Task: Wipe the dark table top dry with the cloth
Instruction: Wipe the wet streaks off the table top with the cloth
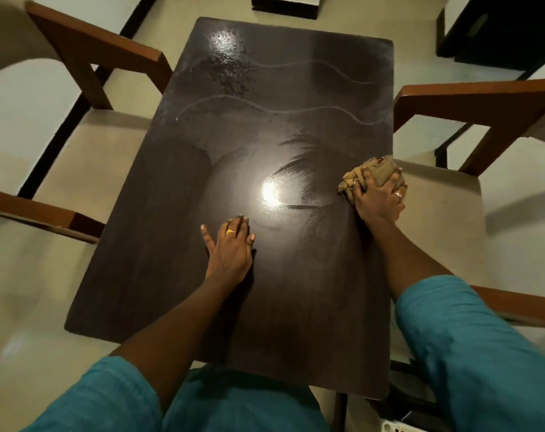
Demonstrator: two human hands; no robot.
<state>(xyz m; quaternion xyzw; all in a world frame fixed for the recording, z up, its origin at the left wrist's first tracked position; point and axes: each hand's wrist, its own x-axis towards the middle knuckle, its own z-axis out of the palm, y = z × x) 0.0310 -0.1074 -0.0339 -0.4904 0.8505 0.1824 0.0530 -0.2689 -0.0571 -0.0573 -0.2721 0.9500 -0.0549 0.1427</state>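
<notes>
The dark table top (159, 275) fills the middle of the view and shines under a lamp's glare near its centre. Water droplets and wavy streaks cover its far half; curved wipe marks show around the glare. My right hand (378, 198) grips a bunched tan cloth (377, 171) at the table's right edge, fingers curled over it. Flat on the table near its middle lies my left hand (229, 249), fingers straight, holding nothing.
Wooden chairs with pale seats flank the table: one at the left (87, 169), one at the right (446, 194). A dark cabinet (502, 29) stands at the far right. The floor is pale tile. A white basket corner (399, 427) shows at the bottom.
</notes>
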